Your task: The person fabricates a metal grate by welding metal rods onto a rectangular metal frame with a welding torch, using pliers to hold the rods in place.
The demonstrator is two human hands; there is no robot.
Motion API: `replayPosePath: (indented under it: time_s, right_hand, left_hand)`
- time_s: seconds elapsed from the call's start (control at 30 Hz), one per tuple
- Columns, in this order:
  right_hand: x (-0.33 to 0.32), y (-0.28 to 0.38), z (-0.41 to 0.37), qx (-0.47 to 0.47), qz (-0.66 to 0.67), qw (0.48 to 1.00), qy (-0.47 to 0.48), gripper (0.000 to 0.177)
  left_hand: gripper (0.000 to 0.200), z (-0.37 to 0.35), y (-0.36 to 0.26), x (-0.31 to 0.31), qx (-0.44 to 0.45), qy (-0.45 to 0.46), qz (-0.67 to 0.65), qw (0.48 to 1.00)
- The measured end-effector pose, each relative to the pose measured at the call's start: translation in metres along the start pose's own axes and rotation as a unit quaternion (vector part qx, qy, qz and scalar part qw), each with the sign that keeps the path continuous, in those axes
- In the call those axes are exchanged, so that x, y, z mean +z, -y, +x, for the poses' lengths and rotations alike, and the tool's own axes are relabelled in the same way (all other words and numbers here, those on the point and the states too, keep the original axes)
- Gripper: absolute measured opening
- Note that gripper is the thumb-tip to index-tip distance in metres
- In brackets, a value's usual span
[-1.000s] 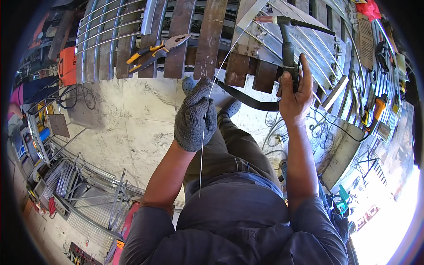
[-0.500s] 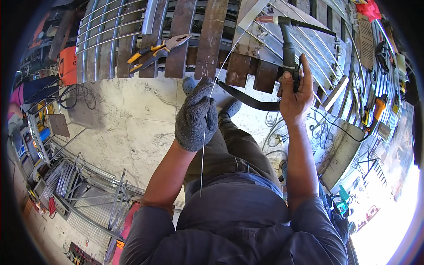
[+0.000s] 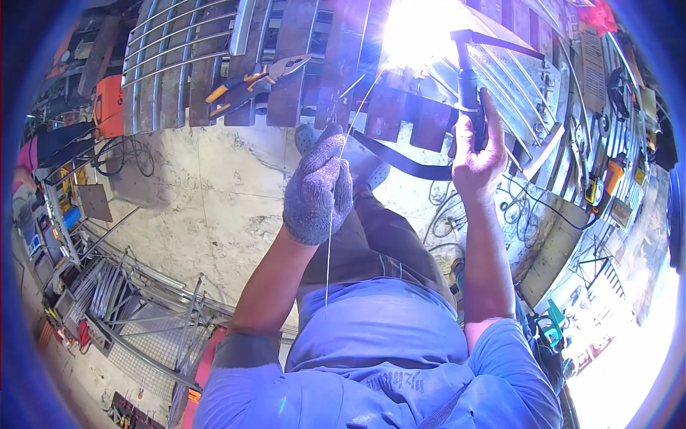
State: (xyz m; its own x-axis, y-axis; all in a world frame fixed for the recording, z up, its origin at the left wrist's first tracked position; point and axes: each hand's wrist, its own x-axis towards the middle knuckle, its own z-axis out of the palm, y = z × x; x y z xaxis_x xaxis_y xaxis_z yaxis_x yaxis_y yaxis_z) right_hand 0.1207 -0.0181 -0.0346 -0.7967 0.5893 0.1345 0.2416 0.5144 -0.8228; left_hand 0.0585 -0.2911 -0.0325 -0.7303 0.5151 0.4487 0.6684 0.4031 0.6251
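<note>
My left hand (image 3: 316, 189), in a grey knitted glove, is closed around a thin filler rod (image 3: 329, 264). The rod's upper end runs up toward a white glare. Bare and closed, my right hand (image 3: 477, 154) grips a TIG welding torch (image 3: 466, 79) by its dark handle, index finger stretched along it. A bright welding arc (image 3: 418, 36) burns at the torch's head and hides its tip and the metal there. Beside the glare lies a frame of parallel metal rods (image 3: 500, 93) on the slatted steel bench (image 3: 343, 43).
Pliers (image 3: 261, 79) with yellow-black handles lie on the bench, left of the arc. A barred metal panel (image 3: 179, 43) is at the upper left. A black strap (image 3: 404, 161) hangs below the bench edge. Cables (image 3: 446, 214) lie on the floor, and metal stock (image 3: 114, 293) is stacked at lower left.
The welding arc has lit at the torch's tip, flooding the bench, my glove and my shirt with bluish-white light. Both hands have stayed nearly in place, still holding the rod and the torch.
</note>
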Motion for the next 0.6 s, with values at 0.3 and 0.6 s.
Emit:
replayPosePath:
  time_s: [0.3, 0.6]
  right_hand:
    - [-0.002, 0.002, -0.004, 0.071, 0.063, 0.995, 0.005, 0.071]
    - [-0.002, -0.005, -0.004, 0.052, 0.04, 0.998, 0.004, 0.068]
  left_hand:
    - [0.017, -0.006, 0.005, 0.007, -0.015, -0.032, -0.031, 0.999]
    - [0.015, -0.005, 0.006, 0.006, -0.013, -0.03, -0.041, 0.999]
